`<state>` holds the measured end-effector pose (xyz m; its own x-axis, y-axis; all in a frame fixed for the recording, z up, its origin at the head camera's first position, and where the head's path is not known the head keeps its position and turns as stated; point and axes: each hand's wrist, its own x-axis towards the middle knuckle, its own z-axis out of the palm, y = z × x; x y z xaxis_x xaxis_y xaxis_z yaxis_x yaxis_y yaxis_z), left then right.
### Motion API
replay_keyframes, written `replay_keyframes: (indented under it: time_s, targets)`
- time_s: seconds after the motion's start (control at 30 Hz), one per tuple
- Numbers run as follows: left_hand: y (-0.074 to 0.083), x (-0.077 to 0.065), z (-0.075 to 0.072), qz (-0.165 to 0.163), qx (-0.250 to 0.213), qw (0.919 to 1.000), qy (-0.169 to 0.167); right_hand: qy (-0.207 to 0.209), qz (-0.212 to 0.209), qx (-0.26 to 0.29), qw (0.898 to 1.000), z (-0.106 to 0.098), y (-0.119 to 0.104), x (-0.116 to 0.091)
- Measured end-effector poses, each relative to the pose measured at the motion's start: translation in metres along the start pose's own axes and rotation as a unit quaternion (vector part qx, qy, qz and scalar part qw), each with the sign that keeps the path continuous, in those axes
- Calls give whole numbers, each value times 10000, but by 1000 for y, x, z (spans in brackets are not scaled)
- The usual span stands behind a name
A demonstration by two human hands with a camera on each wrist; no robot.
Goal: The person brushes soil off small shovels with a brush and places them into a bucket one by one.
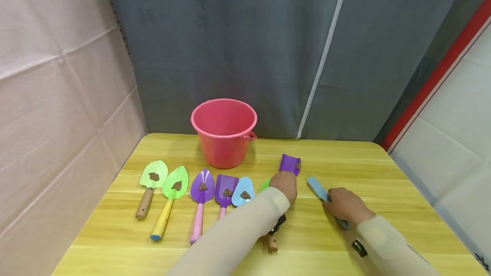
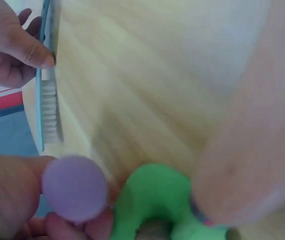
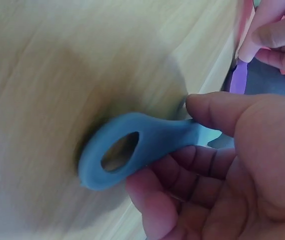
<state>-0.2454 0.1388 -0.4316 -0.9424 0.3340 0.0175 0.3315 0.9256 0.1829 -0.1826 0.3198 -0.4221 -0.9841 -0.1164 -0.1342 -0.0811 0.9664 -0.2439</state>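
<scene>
My left hand (image 1: 284,185) grips a small purple shovel (image 1: 287,163) by its pink handle. A brown patch of dirt shows at the right edge of its blade. My right hand (image 1: 347,205) holds a light blue brush (image 1: 316,186) by its handle, which ends in a loop (image 3: 110,150). Its pale bristles (image 2: 50,110) face the shovel's side in the left wrist view. Beneath my left forearm lies a green trowel (image 2: 152,187), mostly hidden in the head view, with a wooden handle end (image 1: 272,244) poking out.
A pink bucket (image 1: 224,148) stands at the table's back. Left of my arm lie several dirt-marked trowels: pale green (image 1: 155,169), green with yellow handle (image 1: 178,176), purple (image 1: 203,178), a square purple shovel (image 1: 230,182) and a blue one (image 1: 241,186). A grey curtain hangs behind.
</scene>
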Motion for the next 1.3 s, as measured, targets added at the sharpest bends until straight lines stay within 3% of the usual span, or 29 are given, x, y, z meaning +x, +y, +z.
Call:
replay_keyframes:
  time_s: [0.33,0.73,0.87,1.07,1.3]
  targets:
    - [-12,0,-26,60,-623,9967,-509,159,-59,35,9999,-7,7,2]
    - [-73,-13,-70,702,-908,9931,-222,1000,-302,-39,9945,-20,8,3]
    - [-90,-24,-81,874,-1135,9892,-323,1321,-559,-32,9896,-25,-1,2]
    - [-105,-41,-92,753,-1212,9887,-468,1430,-708,187,9870,-34,-26,3]
    - [-116,-54,-94,650,-1195,9900,-379,1564,-1126,230,9810,-38,-63,10]
